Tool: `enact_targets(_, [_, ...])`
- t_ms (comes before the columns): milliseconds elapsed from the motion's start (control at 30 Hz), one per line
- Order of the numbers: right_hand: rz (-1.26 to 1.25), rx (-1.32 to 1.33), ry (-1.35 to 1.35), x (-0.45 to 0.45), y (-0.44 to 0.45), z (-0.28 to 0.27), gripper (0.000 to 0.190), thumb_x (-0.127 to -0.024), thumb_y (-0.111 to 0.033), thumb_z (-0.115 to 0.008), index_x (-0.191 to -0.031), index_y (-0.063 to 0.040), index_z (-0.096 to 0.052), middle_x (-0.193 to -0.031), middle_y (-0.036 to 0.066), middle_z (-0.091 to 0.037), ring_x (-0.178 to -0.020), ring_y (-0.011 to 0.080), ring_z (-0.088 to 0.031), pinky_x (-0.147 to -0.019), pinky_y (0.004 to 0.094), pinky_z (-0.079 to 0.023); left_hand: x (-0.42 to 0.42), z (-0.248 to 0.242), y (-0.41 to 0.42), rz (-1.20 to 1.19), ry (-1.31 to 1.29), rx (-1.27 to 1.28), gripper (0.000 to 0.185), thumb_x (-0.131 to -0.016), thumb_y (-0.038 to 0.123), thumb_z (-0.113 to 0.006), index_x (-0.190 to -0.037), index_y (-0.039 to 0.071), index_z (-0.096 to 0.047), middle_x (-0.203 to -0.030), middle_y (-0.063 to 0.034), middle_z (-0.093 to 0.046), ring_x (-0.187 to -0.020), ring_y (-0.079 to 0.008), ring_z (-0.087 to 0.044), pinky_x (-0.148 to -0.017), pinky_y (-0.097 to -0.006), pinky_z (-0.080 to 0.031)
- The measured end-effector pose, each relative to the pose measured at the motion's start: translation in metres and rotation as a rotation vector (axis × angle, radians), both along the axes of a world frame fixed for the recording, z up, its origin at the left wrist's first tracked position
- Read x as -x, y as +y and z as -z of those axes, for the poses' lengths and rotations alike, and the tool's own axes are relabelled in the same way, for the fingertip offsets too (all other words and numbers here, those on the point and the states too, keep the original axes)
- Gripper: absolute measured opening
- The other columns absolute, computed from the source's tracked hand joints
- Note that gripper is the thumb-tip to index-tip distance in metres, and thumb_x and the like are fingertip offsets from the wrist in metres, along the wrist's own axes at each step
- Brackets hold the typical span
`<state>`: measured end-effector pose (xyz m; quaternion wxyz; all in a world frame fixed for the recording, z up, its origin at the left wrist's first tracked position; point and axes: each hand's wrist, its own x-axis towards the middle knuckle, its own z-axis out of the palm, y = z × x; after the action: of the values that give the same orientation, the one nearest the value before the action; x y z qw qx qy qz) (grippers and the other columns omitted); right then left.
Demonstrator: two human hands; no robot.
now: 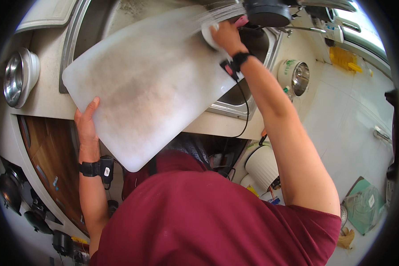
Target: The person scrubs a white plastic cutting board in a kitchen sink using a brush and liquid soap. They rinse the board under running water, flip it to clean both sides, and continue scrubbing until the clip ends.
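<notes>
A large white plastic cutting board (143, 83), greyed with stains across its middle, lies tilted over a stainless steel sink (232, 108). My left hand (88, 121) grips its left edge, thumb on top and fingers hidden underneath. At the board's far right end, my right hand (227, 36) holds a white scrubber (208, 35) against the surface. A pink part (241, 21), perhaps its handle, shows beyond the hand; motion blur hides the details. Streaks of water (219, 13) spray across the board's far edge beside this hand.
A dark round object (267, 15) hangs over the sink's far right. Metal bowls (20, 78) stand on the left counter, and a pot-like container (294, 77) stands right of the sink. Black pans (10, 193) are at lower left. A cable (245, 103) trails from my right wrist.
</notes>
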<state>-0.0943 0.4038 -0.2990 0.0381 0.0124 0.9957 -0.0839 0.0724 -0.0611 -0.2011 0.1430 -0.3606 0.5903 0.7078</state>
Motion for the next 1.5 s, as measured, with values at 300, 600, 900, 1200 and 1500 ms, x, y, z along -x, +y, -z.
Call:
enact_targets(300, [0.199,-0.041,-0.320,-0.065,0.030,-0.050,0.041,-0.087,-0.039,-0.065,-0.102,-0.002,-0.073,-0.097,0.028,-0.069,-0.095,0.0471,-0.066,-0.086,0.0506,-0.054,0.000,0.003,0.001,-0.006,0.085,-0.012,0.050,-0.089,0.013,-0.073,-0.131,-0.005,-0.055,-0.119,-0.0105,-0.065,-0.104,-0.0199,-0.063,-0.094,-0.0320,-0.049])
enact_targets(600, [0.130,0.094,-0.211,-0.054,0.014,-0.045,0.039,-0.088,-0.037,-0.066,-0.094,0.002,-0.069,-0.092,0.027,-0.069,-0.091,0.0477,-0.066,-0.084,0.0508,-0.054,-0.002,0.003,-0.003,0.040,0.057,0.003,0.050,-0.090,0.018,-0.071,-0.132,-0.005,-0.054,-0.119,-0.0113,-0.064,-0.104,-0.0207,-0.063,-0.093,-0.0330,-0.050])
enact_targets(900, [0.199,0.101,-0.213,-0.047,-0.012,-0.051,0.041,-0.085,-0.037,-0.068,-0.093,0.003,-0.072,-0.094,0.031,-0.068,-0.094,0.0482,-0.066,-0.086,0.0505,-0.054,0.000,0.000,0.000,-0.021,0.053,-0.049,0.047,-0.087,0.010,-0.073,-0.128,-0.006,-0.056,-0.117,-0.0104,-0.065,-0.102,-0.0201,-0.063,-0.093,-0.0321,-0.049])
enact_targets(1200, [-0.100,0.300,0.008,-0.041,-0.110,-0.042,0.033,-0.085,-0.033,-0.063,-0.082,-0.001,-0.071,-0.083,0.025,-0.069,-0.082,0.0462,-0.066,-0.078,0.0519,-0.054,0.000,0.011,-0.004,-0.015,0.094,-0.062,0.042,-0.086,0.009,-0.074,-0.122,-0.007,-0.060,-0.114,-0.0096,-0.066,-0.099,-0.0189,-0.064,-0.089,-0.0314,-0.050])
enact_targets(1500, [0.171,0.007,-0.304,-0.142,-0.040,-0.132,0.040,-0.085,-0.039,-0.068,-0.101,-0.002,-0.072,-0.095,0.027,-0.070,-0.095,0.0448,-0.066,-0.086,0.0505,-0.053,0.001,0.018,-0.002,-0.003,0.197,-0.174,0.041,-0.094,0.016,-0.066,-0.125,-0.009,-0.057,-0.120,-0.0110,-0.064,-0.102,-0.0194,-0.062,-0.091,-0.0340,-0.050])
